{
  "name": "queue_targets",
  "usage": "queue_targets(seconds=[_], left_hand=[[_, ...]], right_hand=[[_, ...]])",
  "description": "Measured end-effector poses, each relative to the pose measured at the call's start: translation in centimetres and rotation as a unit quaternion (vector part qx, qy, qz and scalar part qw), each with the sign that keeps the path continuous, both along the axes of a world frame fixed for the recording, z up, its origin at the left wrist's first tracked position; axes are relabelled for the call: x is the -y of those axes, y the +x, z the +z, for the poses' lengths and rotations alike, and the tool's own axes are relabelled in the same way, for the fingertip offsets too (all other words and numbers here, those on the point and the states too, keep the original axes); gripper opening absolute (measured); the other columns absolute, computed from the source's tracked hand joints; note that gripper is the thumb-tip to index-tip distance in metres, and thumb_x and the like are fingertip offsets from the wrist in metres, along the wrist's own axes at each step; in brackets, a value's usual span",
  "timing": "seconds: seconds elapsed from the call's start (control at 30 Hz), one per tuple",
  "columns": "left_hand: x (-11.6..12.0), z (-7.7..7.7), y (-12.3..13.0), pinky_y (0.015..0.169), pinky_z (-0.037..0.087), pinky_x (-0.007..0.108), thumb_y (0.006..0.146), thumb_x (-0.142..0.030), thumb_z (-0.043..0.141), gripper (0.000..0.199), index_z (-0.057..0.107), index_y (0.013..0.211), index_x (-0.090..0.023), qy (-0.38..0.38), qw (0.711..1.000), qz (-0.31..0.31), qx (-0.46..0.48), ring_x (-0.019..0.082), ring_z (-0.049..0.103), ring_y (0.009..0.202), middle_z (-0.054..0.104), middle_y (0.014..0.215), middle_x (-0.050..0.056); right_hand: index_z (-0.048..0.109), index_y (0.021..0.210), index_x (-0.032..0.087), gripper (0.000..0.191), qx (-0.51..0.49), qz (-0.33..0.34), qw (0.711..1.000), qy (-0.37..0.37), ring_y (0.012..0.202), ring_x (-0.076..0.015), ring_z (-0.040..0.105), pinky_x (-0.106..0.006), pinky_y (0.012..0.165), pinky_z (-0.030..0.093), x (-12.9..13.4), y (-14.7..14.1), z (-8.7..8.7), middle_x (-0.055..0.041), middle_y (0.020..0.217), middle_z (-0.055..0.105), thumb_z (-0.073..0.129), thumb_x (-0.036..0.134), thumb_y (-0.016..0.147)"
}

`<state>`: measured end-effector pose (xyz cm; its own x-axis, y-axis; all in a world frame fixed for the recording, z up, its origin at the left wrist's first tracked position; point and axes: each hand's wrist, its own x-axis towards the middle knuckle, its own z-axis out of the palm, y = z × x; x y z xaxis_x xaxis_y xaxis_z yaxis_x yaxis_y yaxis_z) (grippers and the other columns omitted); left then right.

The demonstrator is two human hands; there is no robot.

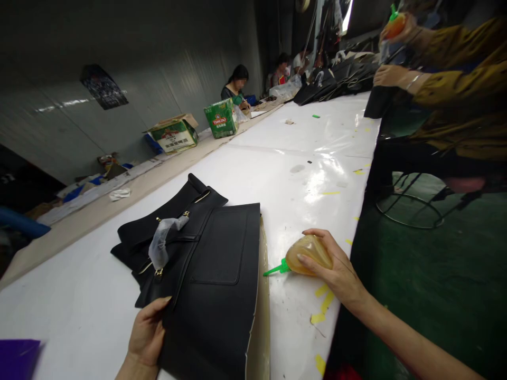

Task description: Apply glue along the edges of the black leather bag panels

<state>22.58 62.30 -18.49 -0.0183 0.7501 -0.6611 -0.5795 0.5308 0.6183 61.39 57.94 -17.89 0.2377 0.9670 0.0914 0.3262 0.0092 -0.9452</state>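
Black leather panels lie stacked on the white table, with gold-coloured fittings and a handle wrapped in clear plastic. A pale strip runs along the right edge of the top panel. At the lower left, my left hand grips the panel's near left edge between thumb and fingers. My right hand is wrapped round a squeeze bottle of yellowish liquid. The bottle's green nozzle points left, its tip beside the pale strip; whether they touch is unclear.
At the right a person in a brown sleeve holds an orange bottle and a black piece over the table edge. Green boxes stand along the far left side. Yellow tape scraps dot the right edge; a purple item lies lower left.
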Motion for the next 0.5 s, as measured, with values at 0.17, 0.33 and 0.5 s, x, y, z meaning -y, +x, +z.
queue_targets(seconds=[0.17, 0.33, 0.5], left_hand=[[0.1, -0.2, -0.3, 0.078, 0.06, 0.046, 0.071, 0.001, 0.049, 0.033, 0.076, 0.06, -0.015, 0.009, 1.0, -0.009, -0.019, 0.034, 0.073, 0.08, 0.075, 0.063, 0.01], [0.2, -1.0, -0.9, 0.08, 0.059, 0.049, 0.073, -0.003, 0.052, 0.03, 0.078, 0.065, -0.015, 0.003, 0.999, -0.04, -0.003, 0.037, 0.071, 0.085, 0.077, 0.071, 0.012], [0.0, -2.6, -2.2, 0.081, 0.059, 0.051, 0.073, -0.005, 0.057, 0.025, 0.079, 0.068, -0.015, 0.022, 0.998, -0.055, -0.008, 0.04, 0.07, 0.088, 0.077, 0.078, 0.014]], right_hand=[[0.046, 0.116, 0.026, 0.045, -0.038, 0.03, 0.999, -0.011, 0.082, -0.0214, 0.058, -0.031, 0.071, 0.045, 0.6, 0.3, -0.3, 0.0008, 0.091, 0.058, 0.063, 0.048, 0.082], [0.045, 0.116, 0.026, 0.043, -0.068, 0.042, 0.997, -0.015, 0.08, -0.0209, 0.058, -0.031, 0.071, 0.045, -0.1, 0.4, -0.4, 0.0014, 0.087, 0.058, 0.063, 0.047, 0.083], [0.046, 0.116, 0.026, 0.04, -0.055, 0.004, 0.998, 0.011, 0.079, -0.0196, 0.056, -0.031, 0.071, 0.045, -2.8, 0.9, -0.4, 0.0016, 0.088, 0.057, 0.064, 0.043, 0.083]])
